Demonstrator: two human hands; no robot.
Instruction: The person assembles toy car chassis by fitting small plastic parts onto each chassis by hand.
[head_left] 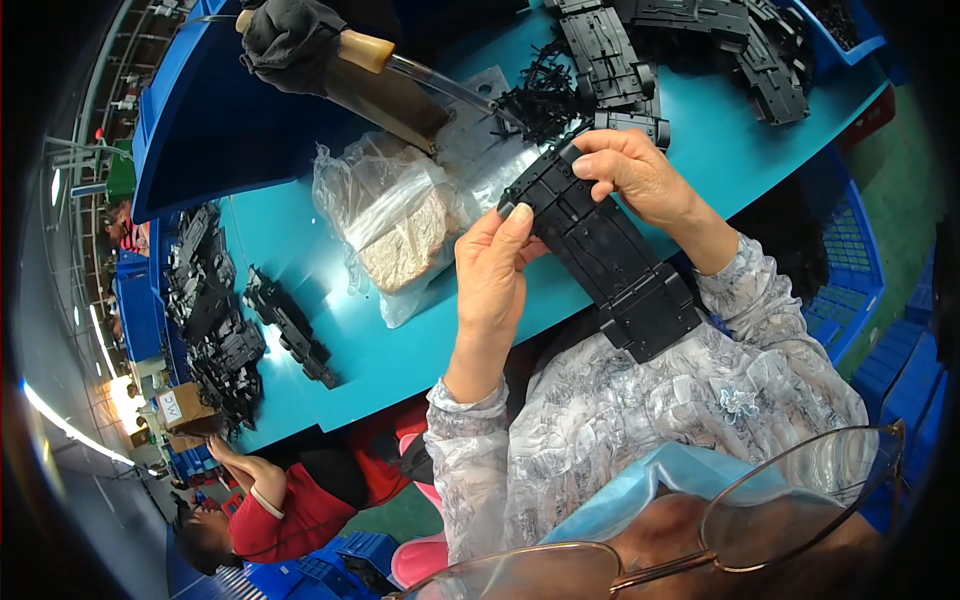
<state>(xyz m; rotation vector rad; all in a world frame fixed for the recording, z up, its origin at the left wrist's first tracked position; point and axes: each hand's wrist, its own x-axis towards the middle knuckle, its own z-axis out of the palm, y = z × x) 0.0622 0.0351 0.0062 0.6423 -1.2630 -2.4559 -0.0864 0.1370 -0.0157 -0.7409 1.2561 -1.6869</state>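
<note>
A long black moulded plastic part (610, 255) is held over the edge of the blue table (300, 250), slanting from upper left to lower right. My left hand (492, 275) grips its left side, thumb and fingers pressed on the edge. My right hand (632, 175) holds its upper end from above. Both forearms wear grey patterned sleeves.
A clear plastic bag (395, 225) with brownish contents lies left of my hands. Black plastic parts are piled at the far right (690, 45) and far left (215, 320). A gloved hand (290, 40) holds a wooden-handled tool (400, 70). Another person in red (270, 505) sits at lower left. Blue crates (850, 270) stand at right.
</note>
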